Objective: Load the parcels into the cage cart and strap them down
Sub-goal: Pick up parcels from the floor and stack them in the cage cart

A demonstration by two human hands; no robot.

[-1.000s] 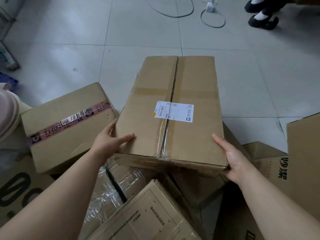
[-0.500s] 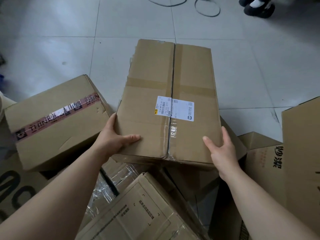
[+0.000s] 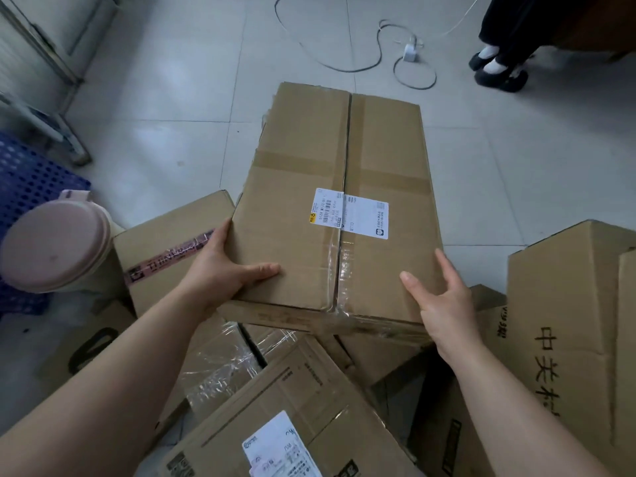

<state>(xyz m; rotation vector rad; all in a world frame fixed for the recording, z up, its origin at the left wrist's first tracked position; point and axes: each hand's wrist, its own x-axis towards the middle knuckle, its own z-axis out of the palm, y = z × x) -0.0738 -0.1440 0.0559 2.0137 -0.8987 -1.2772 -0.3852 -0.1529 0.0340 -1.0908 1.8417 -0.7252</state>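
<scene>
Closest to me, under my forearms, lie a labelled box (image 3: 275, 425) and a film-wrapped box (image 3: 213, 363), both part of the heap I am working from. Across that heap rests the parcel (image 3: 309, 160) I mean to load. It is a long brown carton lying flat, its taped seam running away from me and a white shipping label (image 3: 352, 213) stuck over the seam.

My left hand (image 3: 223, 270) grips the parcel's near left corner, thumb laid on the top face and fingers wrapped down the side. My right hand (image 3: 444, 304) sits at the near right corner with fingers loose and spread. It clamps nothing, and I cannot tell how firmly it bears on the cardboard.

I judge this to be the pick-up of one parcel, early in the loading, with strapping a long way off. Next, my right hand needs to close round the right edge to match the left. Then I can lift the carton level and clear of the boxes beneath without dragging them. Since I hold only the near end, the far end may dip, so a grip further along the sides would serve better.

Just left of the parcel sits a pink-taped box (image 3: 165, 256), and to the right a printed box (image 3: 564, 321). Further left are a pink lid (image 3: 55, 246) and a blue pallet (image 3: 31, 173). Beyond lies the tiled floor (image 3: 172, 98), with a charger plug (image 3: 410, 54) and its cable on it, and another person's shoes (image 3: 500, 72). I see nothing I can recognise as the cage cart, so I will have to turn to find it.
</scene>
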